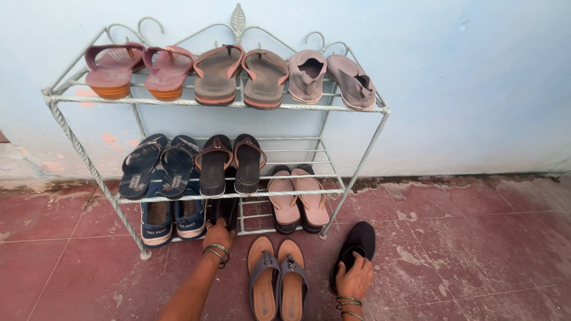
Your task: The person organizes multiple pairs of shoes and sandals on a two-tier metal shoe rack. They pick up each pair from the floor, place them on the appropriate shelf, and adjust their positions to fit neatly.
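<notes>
My left hand [217, 233] reaches into the bottom shelf of a white metal shoe rack [196, 103] and touches a black shoe [225, 209] there; whether it grips the shoe is unclear. On the red floor to the right of the rack, my right hand [355, 275] holds a black flat shoe [359, 241]. Both wrists wear metal bangles. A pair of tan sandals with grey straps [278, 277] lies on the floor between my arms.
The top shelf holds pink wedge sandals [138, 70], brown flip-flops [241, 74] and mauve slip-ons [331, 77]. Dark sandals [193, 163] fill the middle shelf. Blue sneakers [172, 217] and beige slippers [298, 199] sit lowest. A pale blue wall stands behind.
</notes>
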